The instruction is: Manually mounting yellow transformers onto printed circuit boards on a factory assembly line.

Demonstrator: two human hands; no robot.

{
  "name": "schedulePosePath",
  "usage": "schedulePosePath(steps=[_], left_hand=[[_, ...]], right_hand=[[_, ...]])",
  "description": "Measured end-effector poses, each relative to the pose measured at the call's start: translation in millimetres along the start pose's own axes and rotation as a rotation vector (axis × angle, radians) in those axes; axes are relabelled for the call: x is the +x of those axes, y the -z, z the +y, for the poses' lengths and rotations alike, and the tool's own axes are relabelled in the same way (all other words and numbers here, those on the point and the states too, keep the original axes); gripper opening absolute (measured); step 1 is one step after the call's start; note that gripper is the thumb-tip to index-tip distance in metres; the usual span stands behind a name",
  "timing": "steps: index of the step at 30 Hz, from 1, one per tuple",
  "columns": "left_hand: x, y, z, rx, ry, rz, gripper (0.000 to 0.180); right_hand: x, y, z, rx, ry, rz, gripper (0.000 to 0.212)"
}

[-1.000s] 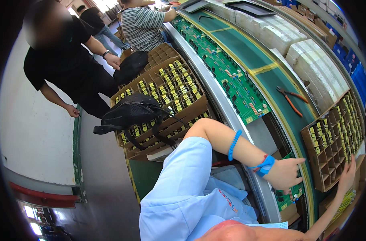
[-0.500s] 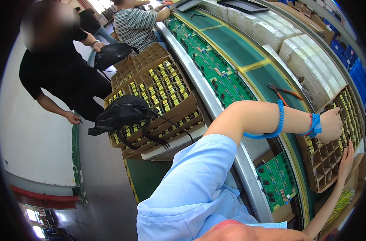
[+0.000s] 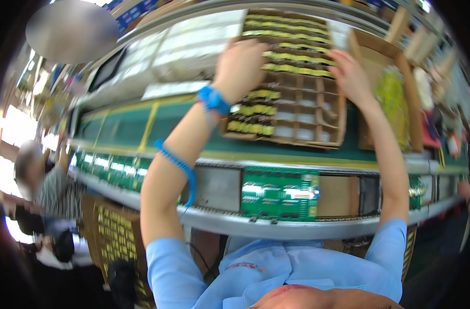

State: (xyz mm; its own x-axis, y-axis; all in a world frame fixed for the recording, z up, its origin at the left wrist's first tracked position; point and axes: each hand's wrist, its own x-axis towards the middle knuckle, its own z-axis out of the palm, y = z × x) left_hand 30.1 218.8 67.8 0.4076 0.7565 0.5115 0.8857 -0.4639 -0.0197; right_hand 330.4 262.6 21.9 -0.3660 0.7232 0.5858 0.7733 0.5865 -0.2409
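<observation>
Both hands up on the brown cardboard divider tray (image 3: 302,110) of small yellow-green parts, upper centre of frame. Left hand (image 3: 238,67) lies over its left cells, right hand (image 3: 351,76) over the right; grip can't be told through the blur. Blue wrist strap (image 3: 213,100) with coiled cord (image 3: 179,166) on left arm. Green circuit board (image 3: 280,195) on the conveyor rail (image 3: 214,224) below. Second cardboard tray (image 3: 114,237) lower left.

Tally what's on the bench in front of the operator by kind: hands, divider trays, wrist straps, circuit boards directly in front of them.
Hands: 2, left hand and right hand, both on the tray
Cardboard divider tray with yellow parts: 1
Blue wrist strap with coiled cord: 1
Green circuit board on the conveyor, directly in front: 1
Total: 5
</observation>
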Motion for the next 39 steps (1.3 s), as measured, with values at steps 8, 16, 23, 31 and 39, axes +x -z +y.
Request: schedulePosePath(steps=[8, 16, 23, 31, 39], left_hand=[[57.0, -37.7, 26.6, -0.137, -0.127, 0.104, 0.008], [60.3, -63.7, 58.2, -0.064, -0.188, 0.059, 0.01], [63.5, -64.2, 71.3, -0.038, -0.069, -0.081, 0.023], [59.9, -73.1, 73.6, -0.187, 0.114, 0.044, 0.024], [39.8, -3.4, 36.0, -0.182, 0.279, 0.139, 0.022]], right_hand=[[6.1, 17.4, -10.6, -0.048, -0.131, -0.078, 0.011], [-9.5, 10.3, -19.7, -0.161, -0.021, -0.171, 0.017], [-2.8, 21.7, -19.1, -0.148, -0.096, -0.328, 0.033], [2.1, 22.2, -12.0, -0.157, -0.046, -0.34, 0.035], [10.5, 14.9, -10.2, -0.345, 0.063, -0.379, 0.036]])
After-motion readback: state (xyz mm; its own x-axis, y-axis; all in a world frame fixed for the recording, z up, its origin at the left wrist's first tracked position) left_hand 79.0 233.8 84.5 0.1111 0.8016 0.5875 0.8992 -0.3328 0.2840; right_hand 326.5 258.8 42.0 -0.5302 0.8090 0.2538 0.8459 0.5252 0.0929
